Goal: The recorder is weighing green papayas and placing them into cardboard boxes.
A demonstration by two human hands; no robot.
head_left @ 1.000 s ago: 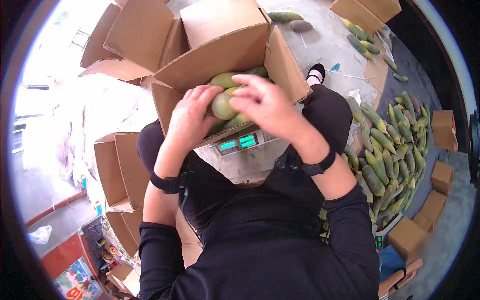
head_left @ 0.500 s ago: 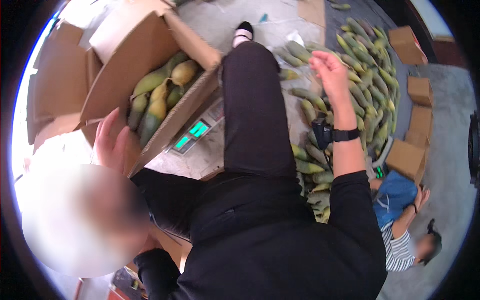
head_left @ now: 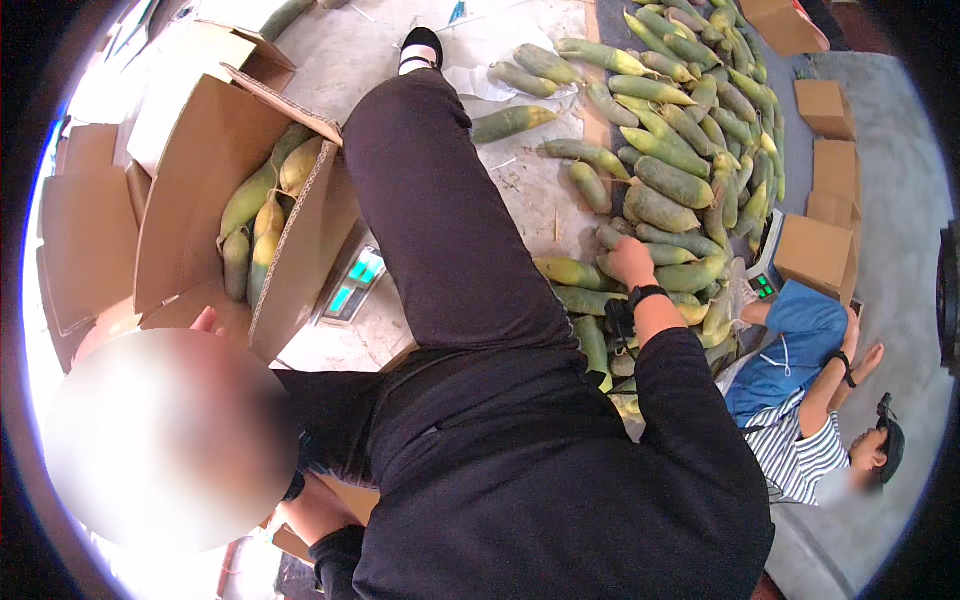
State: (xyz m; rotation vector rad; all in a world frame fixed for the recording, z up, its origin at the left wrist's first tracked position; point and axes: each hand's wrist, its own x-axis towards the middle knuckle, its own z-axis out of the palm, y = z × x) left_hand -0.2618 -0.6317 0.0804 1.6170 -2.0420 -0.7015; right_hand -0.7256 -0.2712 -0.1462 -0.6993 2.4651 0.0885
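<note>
My right hand [head_left: 630, 262] reaches into the heap of green radishes [head_left: 665, 178] on my right, its fingers curled round a radish [head_left: 609, 236]. My left hand [head_left: 206, 322] is at the near side of an open cardboard box [head_left: 180, 210], only fingertips showing above a blurred round patch that hides the rest. Several yellow-green radishes [head_left: 243, 207] lie inside this box. A scale with a lit green display [head_left: 352, 285] sits by the box, beside my knee.
A co-worker [head_left: 790, 420] in a striped top sits at right beside another scale [head_left: 763, 283]. More boxes [head_left: 815, 247] line the right side; others [head_left: 82, 250] stand at left. Loose radishes [head_left: 513, 122] lie on the pale floor beyond my leg.
My view has swung rightward. My right hand has left the radishes in the box and moved over to the heap, closing on one. My left hand has become mostly hidden.
</note>
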